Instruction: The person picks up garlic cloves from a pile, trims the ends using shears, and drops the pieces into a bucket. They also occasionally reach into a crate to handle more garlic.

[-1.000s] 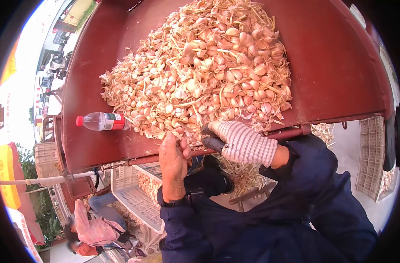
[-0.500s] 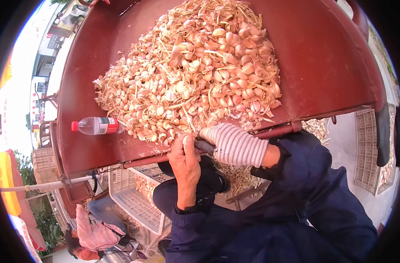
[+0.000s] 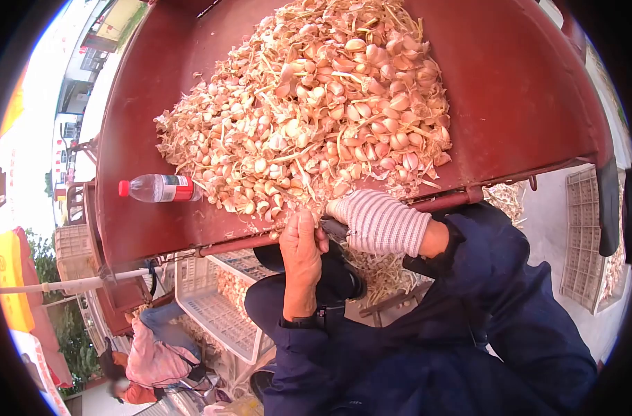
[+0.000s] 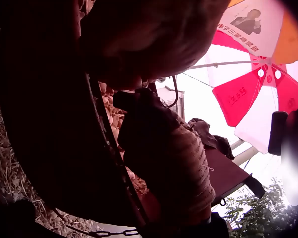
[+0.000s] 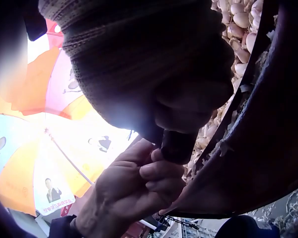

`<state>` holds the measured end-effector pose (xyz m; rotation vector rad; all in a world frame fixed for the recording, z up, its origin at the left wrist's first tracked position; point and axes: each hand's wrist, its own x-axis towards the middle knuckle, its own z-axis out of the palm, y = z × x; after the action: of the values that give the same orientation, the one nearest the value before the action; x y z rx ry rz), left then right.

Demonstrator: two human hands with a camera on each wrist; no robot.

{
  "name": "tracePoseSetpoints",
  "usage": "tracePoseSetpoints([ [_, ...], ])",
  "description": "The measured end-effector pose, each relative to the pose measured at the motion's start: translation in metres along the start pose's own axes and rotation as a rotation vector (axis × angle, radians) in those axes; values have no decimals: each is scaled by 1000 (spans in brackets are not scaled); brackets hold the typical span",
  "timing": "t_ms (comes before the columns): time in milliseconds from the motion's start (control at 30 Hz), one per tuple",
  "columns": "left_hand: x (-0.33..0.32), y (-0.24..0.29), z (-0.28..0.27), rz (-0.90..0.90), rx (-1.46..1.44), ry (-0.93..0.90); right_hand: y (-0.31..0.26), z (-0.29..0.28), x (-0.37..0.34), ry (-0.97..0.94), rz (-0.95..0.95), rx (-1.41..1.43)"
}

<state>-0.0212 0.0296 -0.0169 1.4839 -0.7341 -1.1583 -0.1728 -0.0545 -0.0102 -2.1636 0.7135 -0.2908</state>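
Garlic cloves with dry skins and stalks lie in a big pile (image 3: 316, 111) on a dark red metal bed. At the pile's near edge, the bare left hand (image 3: 303, 260) has its fingers curled together, with a small pale piece of garlic (image 3: 273, 236) beside them. The right hand (image 3: 389, 222), in a striped knit glove, grips a dark object (image 3: 334, 227). In the right wrist view that object's rounded dark end (image 5: 178, 147) meets the left fingertips (image 5: 156, 161); whatever lies between them is mostly hidden.
A red-capped bottle (image 3: 160, 188) lies left of the pile. Below the bed's front rail (image 3: 240, 244) stand a white crate (image 3: 226, 315) and loose stalks (image 3: 382, 277). Another crate (image 3: 581, 236) is at right. A person in pink (image 3: 153, 353) sits lower left.
The left hand has moved right since one second ago and is beside the gloved hand. Its fingers point upward. The head view has shifted slightly.
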Motion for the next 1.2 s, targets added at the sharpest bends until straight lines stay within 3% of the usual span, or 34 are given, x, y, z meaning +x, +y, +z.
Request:
tracePoseSetpoints([
  [33, -4, 0, 3, 90, 195, 40, 0, 0, 0, -2, -9, 4],
  [133, -9, -4, 4, 127, 156, 55, -3, -3, -1, -52, 5, -11],
  [300, -15, 5, 7, -84, -346, 66, -5, -6, 2, -79, 8, 132],
  [400, -18, 12, 8, -139, -421, 54, -3, -5, 3, -74, -4, 235],
  [467, -18, 12, 7, -160, -448, 32, -4, -4, 3, -75, 27, 151],
  [567, -16, 4, 8, -121, -394, 82, -7, -5, 1, -91, 50, 22],
  [633, -15, 3, 13, -61, -249, 215, -8, -4, 0, -109, 41, -26],
  [767, -16, -1, 14, -29, -160, 216, -7, 2, -2, -56, -8, -75],
  [833, -15, -5, 10, 42, -20, 128, -3, 4, -1, 0, 0, -43],
  [967, -19, -5, 13, 118, 188, 142, -11, -11, -2, -60, -6, -70],
  [1033, -17, -1, 15, 439, 551, 257, -10, -10, -3, -90, -94, 51],
  [1100, -3, -19, -22, 236, 231, 302, -13, -7, -5, -244, -191, 304],
  [1200, 4, -9, -57, 169, -16, 338, -16, -8, -7, -201, -156, 278],
])
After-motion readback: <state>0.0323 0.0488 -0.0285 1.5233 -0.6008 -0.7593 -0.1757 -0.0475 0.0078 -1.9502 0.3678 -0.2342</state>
